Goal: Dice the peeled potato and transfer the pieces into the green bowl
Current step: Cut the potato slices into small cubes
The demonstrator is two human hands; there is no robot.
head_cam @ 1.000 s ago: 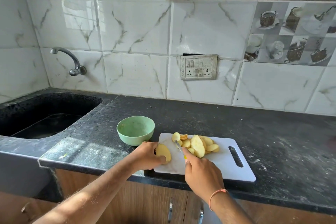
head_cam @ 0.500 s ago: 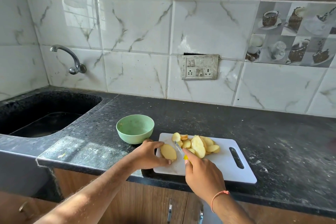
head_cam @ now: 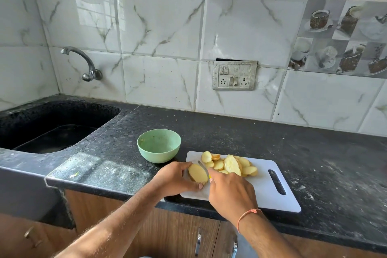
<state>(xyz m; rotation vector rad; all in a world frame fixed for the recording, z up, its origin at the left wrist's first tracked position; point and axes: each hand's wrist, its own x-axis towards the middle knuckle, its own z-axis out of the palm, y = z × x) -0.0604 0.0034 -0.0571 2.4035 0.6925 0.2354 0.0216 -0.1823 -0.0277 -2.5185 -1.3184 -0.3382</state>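
On the white cutting board (head_cam: pixel 266 192) my left hand (head_cam: pixel 173 178) grips a peeled potato piece (head_cam: pixel 197 173) with its cut face toward me. My right hand (head_cam: pixel 230 190) holds a knife with a yellow handle; its blade (head_cam: pixel 203 166) lies against the right side of that piece. A heap of several potato slices (head_cam: pixel 230 164) lies at the board's far edge. The green bowl (head_cam: pixel 159 145) stands just left of the board and holds no potato.
A black sink (head_cam: pixel 52 130) with a wall tap (head_cam: pixel 83 63) lies at the left. The dark stone counter (head_cam: pixel 314 153) stretches to the right. A switch plate (head_cam: pixel 234 75) is on the tiled wall. Cabinet doors with handles (head_cam: pixel 198 245) are below the counter edge.
My left hand turned the potato piece so its cut face shows and shifted it slightly right. The knife blade moved in against the piece. The slices and bowl stayed put.
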